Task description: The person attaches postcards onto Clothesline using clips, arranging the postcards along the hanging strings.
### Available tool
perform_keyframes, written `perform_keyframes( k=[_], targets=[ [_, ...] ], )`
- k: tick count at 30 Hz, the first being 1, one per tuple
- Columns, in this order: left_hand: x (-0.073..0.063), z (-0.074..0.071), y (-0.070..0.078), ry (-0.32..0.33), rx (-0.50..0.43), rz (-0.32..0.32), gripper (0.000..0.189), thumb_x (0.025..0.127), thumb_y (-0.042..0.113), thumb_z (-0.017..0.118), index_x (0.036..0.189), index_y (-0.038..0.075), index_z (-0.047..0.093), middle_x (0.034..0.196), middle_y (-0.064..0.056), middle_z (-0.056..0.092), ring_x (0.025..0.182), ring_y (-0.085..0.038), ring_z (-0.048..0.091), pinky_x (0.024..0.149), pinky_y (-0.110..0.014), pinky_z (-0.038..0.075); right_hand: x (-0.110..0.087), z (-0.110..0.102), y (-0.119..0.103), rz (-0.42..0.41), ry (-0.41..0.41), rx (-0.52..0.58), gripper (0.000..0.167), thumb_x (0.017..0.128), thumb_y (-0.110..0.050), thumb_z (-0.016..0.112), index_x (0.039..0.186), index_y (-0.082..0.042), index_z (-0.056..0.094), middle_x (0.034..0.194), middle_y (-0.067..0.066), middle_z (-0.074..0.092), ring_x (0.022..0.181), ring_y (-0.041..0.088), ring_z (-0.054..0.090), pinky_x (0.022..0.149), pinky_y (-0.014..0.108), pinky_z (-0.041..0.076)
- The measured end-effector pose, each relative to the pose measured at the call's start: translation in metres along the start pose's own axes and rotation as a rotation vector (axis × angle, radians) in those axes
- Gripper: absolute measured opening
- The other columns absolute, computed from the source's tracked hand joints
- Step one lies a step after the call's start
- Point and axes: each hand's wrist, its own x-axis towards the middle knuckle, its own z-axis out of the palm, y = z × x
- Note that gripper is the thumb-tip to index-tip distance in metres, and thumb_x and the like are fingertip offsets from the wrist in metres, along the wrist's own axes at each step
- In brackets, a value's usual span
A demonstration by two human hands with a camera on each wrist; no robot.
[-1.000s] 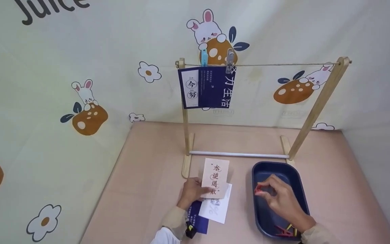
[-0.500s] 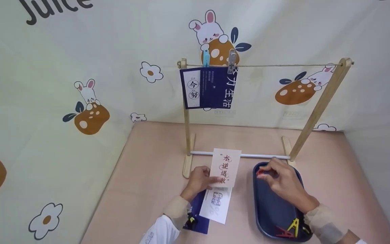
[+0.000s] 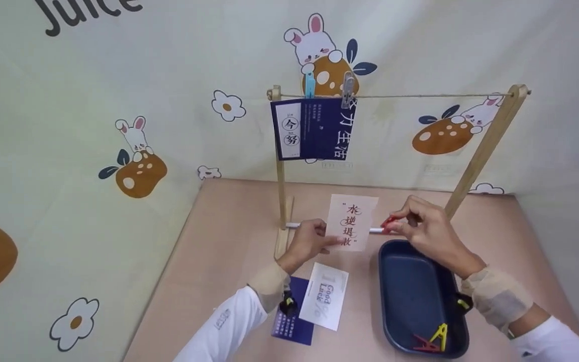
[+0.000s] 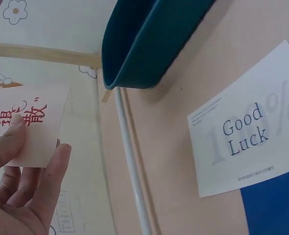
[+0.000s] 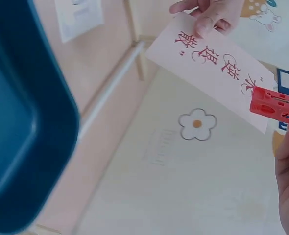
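Observation:
My left hand (image 3: 309, 244) pinches a pale pink card (image 3: 354, 218) with red characters by its lower left corner, thumb in front and fingers behind. The card is held up in front of the stand's white bottom bar (image 3: 293, 225). To its right, my right hand (image 3: 430, 231) pinches a red clothespin (image 3: 388, 222) between thumb and fingers. In the right wrist view the clothespin (image 5: 274, 104) overlaps the card's far end. Above, a navy card (image 3: 314, 129) hangs from the string (image 3: 430, 95) under a light blue clothespin (image 3: 309, 84) and a clear one (image 3: 348, 89).
A dark blue tray (image 3: 387, 301) stands at the right, with a red clothespin (image 3: 424, 344) and a yellow one (image 3: 440, 336) in its near end. A white "Good Luck" card (image 3: 324, 296) lies partly over another navy card (image 3: 294, 327). Wooden posts (image 3: 485, 148) carry the string.
My left hand has lifted the pink card up and to the right, away from the white card. My right hand has brought the red clothespin up from over the tray towards the pink card.

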Motion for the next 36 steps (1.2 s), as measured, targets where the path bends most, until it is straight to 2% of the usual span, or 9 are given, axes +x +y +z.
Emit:
perform_keyframes(
  k=[2,5,9,12,16,20,24,29,36],
  targets=[
    [0.006,-0.002,0.013,-0.003,0.008,0.02,0.023,0.081,0.009,0.082,0.088,0.002,0.062,0.078,0.0,0.057,0.068,-0.012,0.065,0.062,-0.027,0.061,0.013,-0.007,-0.006,0.021,-0.022,0.024,0.02,0.078,0.005,0.08,0.079,-0.008,0.065,0.08,0.001,0.067,0.064,-0.002,0.051,0.05,0.022,0.031],
    [0.012,-0.007,0.029,0.001,0.035,0.041,0.023,0.081,0.01,0.082,0.089,0.003,0.063,0.081,-0.001,0.061,0.07,-0.012,0.066,0.063,-0.027,0.061,0.033,-0.015,-0.015,0.03,-0.038,0.019,0.019,0.079,0.002,0.08,0.076,-0.006,0.063,0.076,0.001,0.064,0.064,-0.004,0.049,0.051,0.024,0.03],
    [0.019,-0.014,0.045,0.001,0.086,0.067,0.024,0.08,0.011,0.083,0.091,0.001,0.065,0.082,-0.002,0.063,0.071,-0.011,0.066,0.064,-0.028,0.062,0.057,-0.022,-0.028,0.028,-0.031,-0.008,0.02,0.079,-0.004,0.082,0.075,-0.005,0.062,0.069,-0.003,0.054,0.061,0.004,0.037,0.051,0.024,0.028],
    [0.023,-0.017,0.057,0.002,0.092,0.079,0.024,0.08,0.012,0.083,0.094,0.001,0.067,0.085,-0.005,0.068,0.074,-0.013,0.069,0.065,-0.028,0.062,0.075,-0.026,-0.038,0.008,-0.034,-0.015,0.02,0.078,-0.005,0.083,0.075,-0.003,0.063,0.068,-0.004,0.049,0.061,0.007,0.037,0.051,0.023,0.028],
    [0.029,-0.019,0.073,-0.004,0.063,0.101,0.025,0.081,0.013,0.083,0.095,0.002,0.065,0.094,-0.011,0.072,0.082,-0.018,0.073,0.067,-0.028,0.062,0.101,-0.033,-0.054,-0.026,-0.064,-0.051,0.017,0.079,-0.006,0.083,0.077,-0.003,0.066,0.072,0.0,0.058,0.062,0.009,0.039,0.053,0.02,0.029],
    [0.035,-0.016,0.09,-0.013,0.007,0.114,0.024,0.081,0.012,0.082,0.085,0.006,0.059,0.089,-0.007,0.069,0.082,-0.017,0.072,0.068,-0.027,0.062,0.128,-0.047,-0.072,0.019,-0.081,-0.09,0.013,0.083,-0.008,0.08,0.082,-0.002,0.068,0.082,0.005,0.07,0.063,0.01,0.043,0.054,0.019,0.032],
    [0.041,-0.011,0.109,-0.012,-0.079,0.117,0.025,0.081,0.01,0.082,0.079,0.01,0.058,0.083,-0.001,0.067,0.081,-0.013,0.072,0.07,-0.028,0.063,0.153,-0.062,-0.09,0.085,-0.068,-0.096,0.011,0.087,-0.007,0.076,0.085,-0.002,0.067,0.085,-0.002,0.07,0.063,0.011,0.045,0.054,0.019,0.034],
    [0.049,-0.009,0.127,0.023,-0.158,0.135,0.021,0.08,0.007,0.083,0.086,0.005,0.064,0.081,-0.002,0.068,0.084,-0.019,0.076,0.07,-0.03,0.063,0.18,-0.072,-0.102,0.101,-0.055,-0.069,0.011,0.09,-0.007,0.073,0.083,-0.011,0.065,0.085,-0.004,0.065,0.064,0.012,0.049,0.056,0.018,0.041],
    [0.056,-0.015,0.14,0.099,-0.111,0.194,0.026,0.078,0.012,0.085,0.083,0.007,0.06,0.079,-0.002,0.067,0.082,-0.022,0.077,0.066,-0.027,0.062,0.195,-0.081,-0.099,0.145,-0.04,-0.074,0.009,0.095,-0.013,0.069,0.086,-0.013,0.064,0.089,-0.009,0.063,0.07,0.012,0.056,0.061,0.017,0.047]
  ],
)
